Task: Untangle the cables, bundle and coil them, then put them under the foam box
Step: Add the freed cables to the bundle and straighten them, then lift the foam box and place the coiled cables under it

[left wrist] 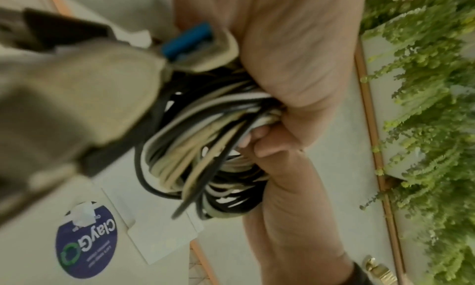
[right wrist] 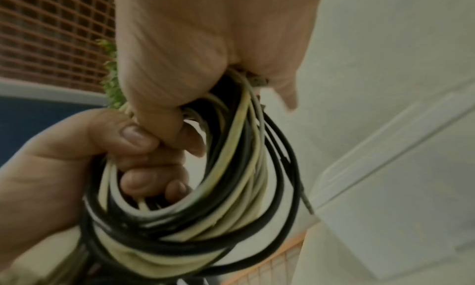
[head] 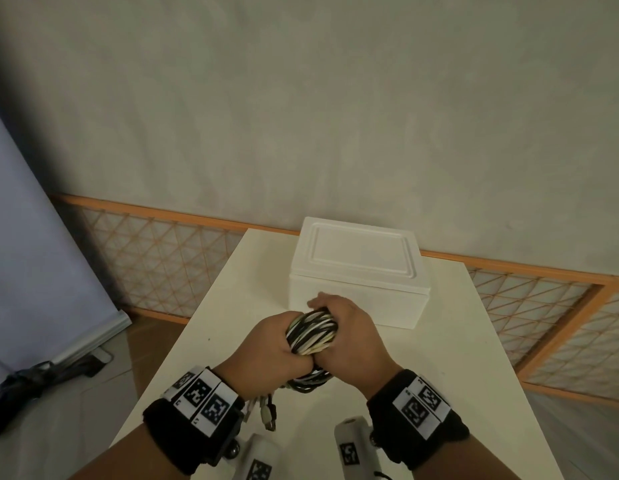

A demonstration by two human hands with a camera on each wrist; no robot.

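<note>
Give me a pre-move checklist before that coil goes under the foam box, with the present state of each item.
1. Cables gathered into one coil: ok.
2. Left hand grips the coil: ok.
3. Right hand grips the coil: ok.
4. Loose plug ends tucked in: not ok, they dangle below the left wrist.
5. Foam box within reach, just beyond the hands on the table: ok.
6. Box raised so the coil can go under it: not ok, it sits flat with its lid on.
</note>
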